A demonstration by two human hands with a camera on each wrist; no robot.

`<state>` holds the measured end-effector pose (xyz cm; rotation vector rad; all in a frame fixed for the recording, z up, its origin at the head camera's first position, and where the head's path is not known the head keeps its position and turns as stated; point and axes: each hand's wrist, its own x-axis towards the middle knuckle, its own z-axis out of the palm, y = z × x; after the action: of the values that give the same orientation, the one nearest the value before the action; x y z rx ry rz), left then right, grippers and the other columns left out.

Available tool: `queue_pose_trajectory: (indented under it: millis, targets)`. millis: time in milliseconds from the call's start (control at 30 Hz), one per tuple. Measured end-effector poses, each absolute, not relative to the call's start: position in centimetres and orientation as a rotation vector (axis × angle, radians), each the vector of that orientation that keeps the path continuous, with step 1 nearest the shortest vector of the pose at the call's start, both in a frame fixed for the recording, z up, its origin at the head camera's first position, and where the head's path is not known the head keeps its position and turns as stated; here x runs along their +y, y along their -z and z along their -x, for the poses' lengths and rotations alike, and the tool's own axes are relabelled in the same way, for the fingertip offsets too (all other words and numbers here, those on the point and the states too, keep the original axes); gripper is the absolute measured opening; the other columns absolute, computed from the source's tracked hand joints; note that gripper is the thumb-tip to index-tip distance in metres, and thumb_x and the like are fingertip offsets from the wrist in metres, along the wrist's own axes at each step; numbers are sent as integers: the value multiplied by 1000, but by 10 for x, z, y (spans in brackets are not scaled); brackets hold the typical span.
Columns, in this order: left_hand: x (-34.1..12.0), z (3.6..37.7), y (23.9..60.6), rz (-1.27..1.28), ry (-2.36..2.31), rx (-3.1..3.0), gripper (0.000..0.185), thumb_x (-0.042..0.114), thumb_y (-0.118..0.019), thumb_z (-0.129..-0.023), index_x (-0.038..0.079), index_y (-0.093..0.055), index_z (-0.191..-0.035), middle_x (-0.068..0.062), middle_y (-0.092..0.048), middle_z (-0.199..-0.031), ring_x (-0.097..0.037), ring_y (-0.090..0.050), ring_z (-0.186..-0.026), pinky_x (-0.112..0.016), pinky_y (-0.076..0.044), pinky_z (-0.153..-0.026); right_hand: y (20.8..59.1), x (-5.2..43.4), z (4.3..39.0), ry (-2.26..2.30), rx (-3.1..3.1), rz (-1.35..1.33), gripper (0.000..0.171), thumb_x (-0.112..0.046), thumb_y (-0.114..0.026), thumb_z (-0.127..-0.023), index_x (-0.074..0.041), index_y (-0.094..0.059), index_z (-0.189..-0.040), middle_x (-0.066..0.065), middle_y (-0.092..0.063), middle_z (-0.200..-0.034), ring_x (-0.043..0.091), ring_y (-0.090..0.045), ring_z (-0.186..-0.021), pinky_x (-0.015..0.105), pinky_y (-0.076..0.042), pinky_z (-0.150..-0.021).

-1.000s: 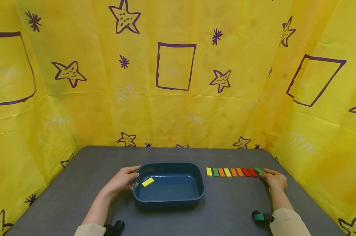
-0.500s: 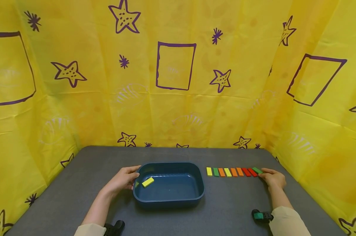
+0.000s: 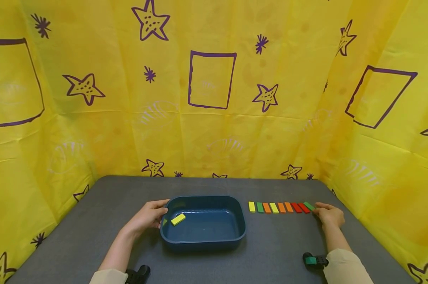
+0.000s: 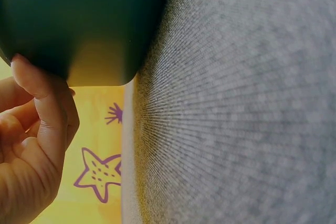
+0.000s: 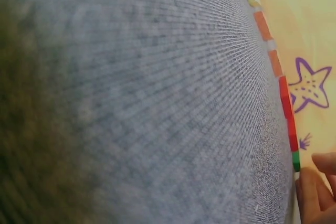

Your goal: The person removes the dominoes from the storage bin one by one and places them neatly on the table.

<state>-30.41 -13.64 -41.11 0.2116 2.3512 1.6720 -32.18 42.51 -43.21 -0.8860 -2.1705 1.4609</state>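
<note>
A dark blue rectangular tub (image 3: 203,240) stands on the table, a yellow block (image 3: 178,219) lying inside near its left end. My left hand (image 3: 149,214) grips the tub's left end; the left wrist view shows fingers (image 4: 50,114) against the outer wall. To the right of the tub runs a row of small flat blocks in yellow, green, orange and red. At its far right end lies a slanted green block (image 3: 309,206), close beside a red block (image 3: 304,208). My right hand (image 3: 330,215) has its fingertips at the green block's near end, thumb and finger apart in the right wrist view.
The dark grey table (image 3: 270,252) extends around the tub and the row. Yellow cloth (image 3: 214,138) with purple starfish drawings hangs behind and at both sides. Black wrist straps (image 3: 317,261) sit by the sleeves.
The green block at the row's right end has swung to a steeper slant, closer to the red one, with my right hand shifting slightly left. My left hand and the tub stay put.
</note>
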Motion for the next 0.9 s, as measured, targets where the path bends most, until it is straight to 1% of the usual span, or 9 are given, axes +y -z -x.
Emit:
queue_pose_trajectory:
  millis: [67,100,200,300,533,633,733,800,900]
  targets:
    - [-136,304,411,-204,-1671,2351,52,9,-44,-102,-7,-32,-150,-12,-61,-92,-13,-55,-66,-24,-52,-59,432,427,322,-1486,-2126,904,33,-5,-69,-82,1,-72,-114,10,-73,-92,23,-61,-94,15,-44,-53]
    - [-136,304,411,-201,-1670,2352,53,9,-44,-102,-7,-32,-150,-13,-61,-93,-13,-55,-66,-24,-52,-59,432,427,323,-1501,-2101,908,35,-5,-69,-82,3,-71,-116,0,-71,-75,14,-63,-79,16,-46,-51]
    - [-136,304,410,-194,-1668,2350,52,10,-44,-102,-6,-33,-150,-14,-62,-94,-14,-55,-66,-25,-52,-59,431,428,325,-1537,-2041,921,43,-8,-69,-83,4,-66,-124,-20,-53,-47,-2,-55,-46,16,-46,-48]
    - [-136,303,410,-197,-1665,2348,51,10,-44,-102,-6,-34,-150,-15,-62,-94,-14,-55,-66,-25,-52,-60,427,425,327,-1522,-2015,913,45,-11,-71,-82,4,-65,-125,-22,-50,-54,-6,-51,-45,15,-46,-48]
    - [-137,303,410,-207,-1669,2343,50,10,-44,-102,-5,-36,-149,-15,-62,-94,-14,-56,-66,-25,-52,-60,413,401,334,-1537,-2093,832,46,-21,-72,-87,0,-64,-127,-5,-65,-80,-5,-60,-51,17,-53,-56]
    - [-137,303,409,-201,-1670,2338,51,10,-45,-102,-6,-35,-149,-15,-62,-95,-15,-56,-67,-25,-52,-60,406,382,337,-1524,-2160,743,46,-24,-72,-88,-2,-64,-128,11,-71,-107,-2,-64,-59,22,-57,-64]
    - [-137,302,409,-194,-1672,2339,51,10,-45,-102,-6,-35,-149,-15,-62,-95,-15,-56,-67,-25,-52,-60,397,359,339,-1566,-2210,597,45,-25,-70,-91,-4,-63,-130,17,-61,-132,-4,-65,-69,24,-59,-75]
    - [-137,302,409,-195,-1673,2341,51,9,-44,-102,-7,-35,-149,-15,-62,-94,-14,-56,-66,-24,-52,-60,392,343,341,-1633,-2218,480,45,-23,-70,-91,-3,-62,-131,14,-62,-131,-6,-65,-74,25,-59,-82]
    - [-137,302,409,-206,-1678,2341,52,9,-44,-101,-8,-33,-150,-14,-62,-92,-13,-55,-65,-24,-52,-59,385,321,343,-1752,-2216,334,45,-19,-70,-92,-1,-60,-131,-2,-68,-112,-7,-64,-79,26,-58,-89]
